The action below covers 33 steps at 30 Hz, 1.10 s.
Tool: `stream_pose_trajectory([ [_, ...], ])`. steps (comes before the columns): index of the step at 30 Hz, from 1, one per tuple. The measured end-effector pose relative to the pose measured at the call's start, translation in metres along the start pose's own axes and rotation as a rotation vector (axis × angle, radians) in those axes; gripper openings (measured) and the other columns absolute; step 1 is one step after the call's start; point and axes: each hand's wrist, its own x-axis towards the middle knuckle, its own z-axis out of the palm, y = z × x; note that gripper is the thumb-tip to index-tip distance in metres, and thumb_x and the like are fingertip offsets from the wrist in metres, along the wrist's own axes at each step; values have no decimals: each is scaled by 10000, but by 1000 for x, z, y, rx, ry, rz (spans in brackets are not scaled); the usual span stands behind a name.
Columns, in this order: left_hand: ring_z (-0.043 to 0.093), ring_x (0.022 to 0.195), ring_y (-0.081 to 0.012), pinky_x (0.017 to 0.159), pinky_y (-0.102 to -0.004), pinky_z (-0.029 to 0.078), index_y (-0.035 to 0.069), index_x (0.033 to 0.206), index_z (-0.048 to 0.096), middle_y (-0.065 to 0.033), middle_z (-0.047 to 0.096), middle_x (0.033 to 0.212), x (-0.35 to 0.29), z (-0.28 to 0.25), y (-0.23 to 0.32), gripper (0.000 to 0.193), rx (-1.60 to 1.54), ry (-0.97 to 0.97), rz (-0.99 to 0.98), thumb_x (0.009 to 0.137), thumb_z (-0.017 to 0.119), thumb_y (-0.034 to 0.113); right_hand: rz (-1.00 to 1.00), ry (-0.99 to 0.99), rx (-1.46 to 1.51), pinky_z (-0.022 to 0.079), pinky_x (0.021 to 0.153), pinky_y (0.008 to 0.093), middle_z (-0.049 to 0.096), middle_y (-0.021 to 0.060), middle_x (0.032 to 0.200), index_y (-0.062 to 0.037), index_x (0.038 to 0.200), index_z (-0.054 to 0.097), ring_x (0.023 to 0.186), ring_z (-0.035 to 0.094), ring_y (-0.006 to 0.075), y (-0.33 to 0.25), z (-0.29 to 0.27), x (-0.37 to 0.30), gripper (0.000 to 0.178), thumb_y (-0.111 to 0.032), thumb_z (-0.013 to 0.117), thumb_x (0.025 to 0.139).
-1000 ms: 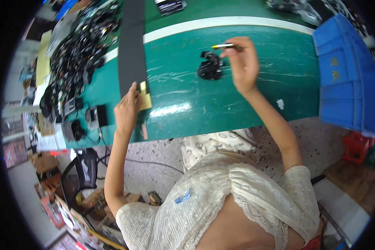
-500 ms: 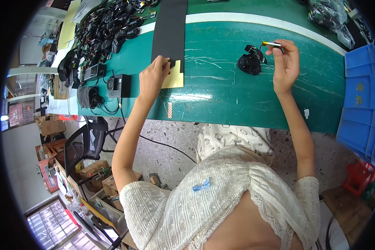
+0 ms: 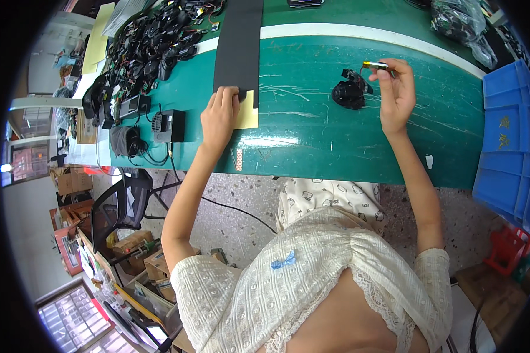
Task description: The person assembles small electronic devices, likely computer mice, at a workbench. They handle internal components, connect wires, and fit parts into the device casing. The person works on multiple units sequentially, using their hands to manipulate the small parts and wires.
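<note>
My right hand [image 3: 398,97] is raised over the right half of the green table, pinching a slim silver battery pack [image 3: 375,65] with a yellow end between thumb and fingers. A wire seems to run from it to a black plastic housing [image 3: 348,94], which lies just left of that hand with its parts apart. My left hand [image 3: 219,120] rests at the near end of a black mat strip [image 3: 237,53], beside a yellow sheet [image 3: 248,115]. Its fingers are curled down and pressed together; what they hold, if anything, is hidden.
A heap of black device parts [image 3: 159,44] covers the far left. Nearer stand a black box-shaped device [image 3: 169,126] and a dark pouch with cables [image 3: 125,139]. A blue crate [image 3: 508,138] borders the right side; a bagged bundle [image 3: 460,23] lies far right. A perforated strip [image 3: 239,159] lies near the front edge.
My left hand has come down slightly onto the end of the mat strip and turned its fingers downward. My right hand still holds the battery pack, shifted slightly left.
</note>
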Motion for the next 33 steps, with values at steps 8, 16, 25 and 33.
stream_pose_trajectory([
  [8,604,886,-228,671,-308,512,50,917,551,-59,591,1032,-17,-9,14,129,-30,-20,35,796,591,57,90,51,-55,457,707,232,500,68,919,27,1017,493,789,526,109,-5,1,3,141,-24,505,886],
  [16,537,1062,-313,815,-372,481,40,918,589,-114,553,1137,-23,-26,29,145,92,-76,89,793,621,107,207,60,16,495,713,260,571,105,945,27,1027,473,847,589,155,1,-5,9,144,-62,468,914],
  [25,516,1094,-295,895,-368,422,36,1162,506,-158,531,1181,49,-7,130,377,-640,-135,4,816,627,124,345,-11,181,551,669,314,576,189,975,-8,1123,374,793,652,264,-5,-11,17,213,-144,347,962],
  [33,538,691,-58,608,-215,458,18,1063,557,-22,608,798,101,70,130,256,-1170,-424,-99,850,606,152,454,187,303,551,777,365,543,201,974,25,1084,323,890,627,299,12,-19,19,185,-105,328,952],
])
